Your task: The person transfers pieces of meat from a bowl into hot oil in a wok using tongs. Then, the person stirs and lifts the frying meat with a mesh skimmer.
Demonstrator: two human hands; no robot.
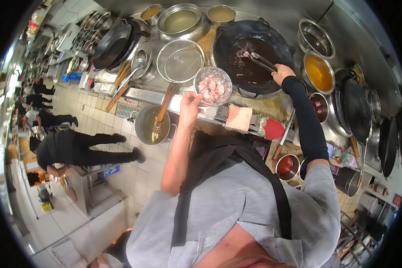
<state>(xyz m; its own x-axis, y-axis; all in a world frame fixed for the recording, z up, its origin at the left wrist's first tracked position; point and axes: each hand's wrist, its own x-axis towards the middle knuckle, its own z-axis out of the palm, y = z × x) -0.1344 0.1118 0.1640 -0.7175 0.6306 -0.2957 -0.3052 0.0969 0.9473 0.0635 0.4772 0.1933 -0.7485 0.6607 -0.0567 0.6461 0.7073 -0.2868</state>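
My left hand (191, 106) grips the near left rim of a metal bowl (228, 79). Pieces of pale pink raw meat (212, 89) lie in that bowl, which looks coated inside with something whitish. My right hand (283, 74) is closed around dark tongs (264, 62). At their tips, over the big black wok (281, 42), is a small pinkish piece of meat (246, 54). Dark oil (250, 73) fills the bottom of the wok. Left of the bowl rests a round mesh strainer (179, 60) with a wooden handle (164, 105) reaching toward me.
Behind stand pots of pale liquid (179, 21). On the right are a bowl of amber liquid (318, 73) and several woks (355, 109). A folded cloth (239, 117) and a red cloth (273, 129) lie at the counter's front edge. A deep pot (143, 129) stands below. Co-workers (80, 149) stand at left.
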